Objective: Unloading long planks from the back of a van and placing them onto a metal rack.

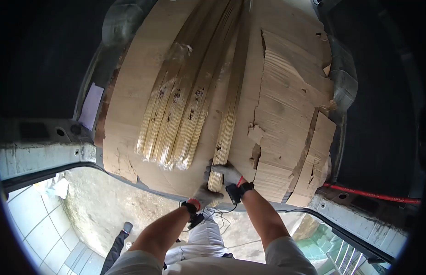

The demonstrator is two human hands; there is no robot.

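A bundle of long, thin golden strips (pixel 227 123), wrapped in clear film, lies lengthwise with its near end toward me. My right hand (pixel 229 173), in a grey glove with a red cuff, is closed over the bundle a little above that end. At the near end itself, my left hand (pixel 204 195), gloved the same way, cups the strips from below; its fingers are partly hidden. To the left, several similar plastic-wrapped bundles (pixel 176 110) lie side by side, with dark handwriting on them. Neither hand touches those.
Brown cardboard (pixel 126 105) covers the vehicle's load floor, and torn sheets (pixel 286 114) lie on the right. A red strap (pixel 373 193) runs along the right sill. Cables (pixel 224 215) hang below my wrists. A person's dark-clad leg (pixel 115 247) shows at lower left.
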